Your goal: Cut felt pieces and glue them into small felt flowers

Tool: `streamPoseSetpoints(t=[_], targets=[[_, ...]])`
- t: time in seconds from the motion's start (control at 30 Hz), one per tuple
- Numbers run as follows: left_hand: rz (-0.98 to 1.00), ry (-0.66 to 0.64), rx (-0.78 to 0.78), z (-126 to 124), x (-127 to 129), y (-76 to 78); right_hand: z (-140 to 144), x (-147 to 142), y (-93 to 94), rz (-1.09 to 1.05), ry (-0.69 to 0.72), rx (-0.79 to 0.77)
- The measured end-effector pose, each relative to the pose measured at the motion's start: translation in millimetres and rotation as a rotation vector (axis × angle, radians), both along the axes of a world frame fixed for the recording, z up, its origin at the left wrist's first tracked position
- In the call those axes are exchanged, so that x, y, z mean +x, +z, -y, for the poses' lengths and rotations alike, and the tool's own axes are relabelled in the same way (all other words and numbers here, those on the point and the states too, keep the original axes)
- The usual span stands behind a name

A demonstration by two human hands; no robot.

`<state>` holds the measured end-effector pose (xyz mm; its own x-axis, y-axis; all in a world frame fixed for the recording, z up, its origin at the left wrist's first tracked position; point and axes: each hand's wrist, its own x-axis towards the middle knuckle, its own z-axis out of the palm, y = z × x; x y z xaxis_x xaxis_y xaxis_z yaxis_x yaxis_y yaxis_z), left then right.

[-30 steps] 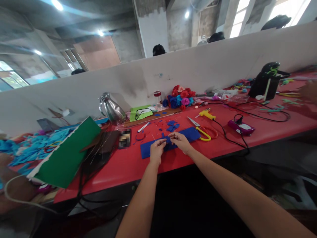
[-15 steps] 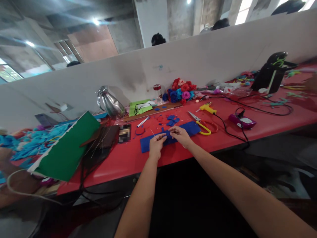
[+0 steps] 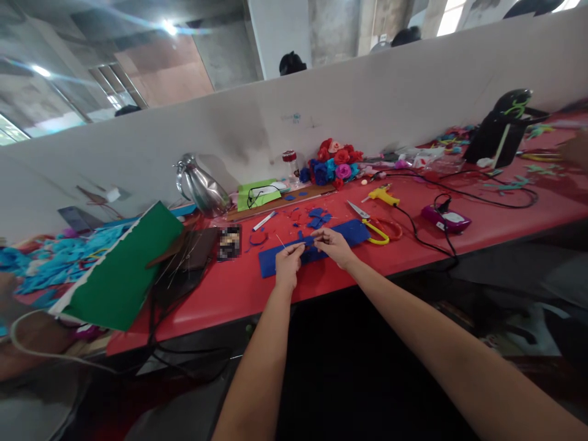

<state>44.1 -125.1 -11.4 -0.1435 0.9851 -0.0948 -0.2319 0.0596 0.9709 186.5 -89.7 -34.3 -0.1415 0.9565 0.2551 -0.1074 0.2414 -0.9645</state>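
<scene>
My left hand (image 3: 288,264) is closed in a pinch on a thin pale stick or wire (image 3: 280,241), whose end sticks out up and to the left. Close beside it, my right hand (image 3: 334,247) is pinched too, its fingertips at a small blue piece between the hands; how it grips that piece is too small to make out. Under both hands lies a long strip of blue felt-like sheet (image 3: 270,263). Cut blue pieces (image 3: 318,218) lie just beyond the fingers. Yellow-handled scissors (image 3: 377,233) rest at the strip's right end.
A yellow glue gun (image 3: 384,196) and a purple power box (image 3: 446,219) with cords lie to the right. Behind are fabric flowers (image 3: 339,160), a jar (image 3: 290,166) and a metal jug (image 3: 202,188). A marker (image 3: 264,221) and green board (image 3: 124,275) are leftward. Another person's arm (image 3: 37,343) shows far left.
The view has shifted slightly, so everything sits a little higher in it. My hands remain pinched together over the blue strip, with only slight finger movement.
</scene>
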Motion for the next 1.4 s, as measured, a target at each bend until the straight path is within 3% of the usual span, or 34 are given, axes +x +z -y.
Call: streamPoseSetpoints(t=[0.23, 0.5, 1.23, 1.4], targets=[[-0.026, 0.009, -0.016, -1.7, 1.9, -0.3, 2.0, -1.5, 1.2, 0.064, 0.015, 0.030], [0.091, 0.055, -0.025, -5.6, 0.9, 0.3, 1.5, -0.2, -0.9, 0.064, 0.035, 0.006], [0.046, -0.055, -0.005, 0.2, 0.2, 1.3, 1.5, -0.8, -0.8, 0.031, 0.018, 0.019], [0.015, -0.083, 0.006, 1.6, -0.7, 1.6, 1.2, -3.0, 0.7, 0.120, -0.011, 0.052]])
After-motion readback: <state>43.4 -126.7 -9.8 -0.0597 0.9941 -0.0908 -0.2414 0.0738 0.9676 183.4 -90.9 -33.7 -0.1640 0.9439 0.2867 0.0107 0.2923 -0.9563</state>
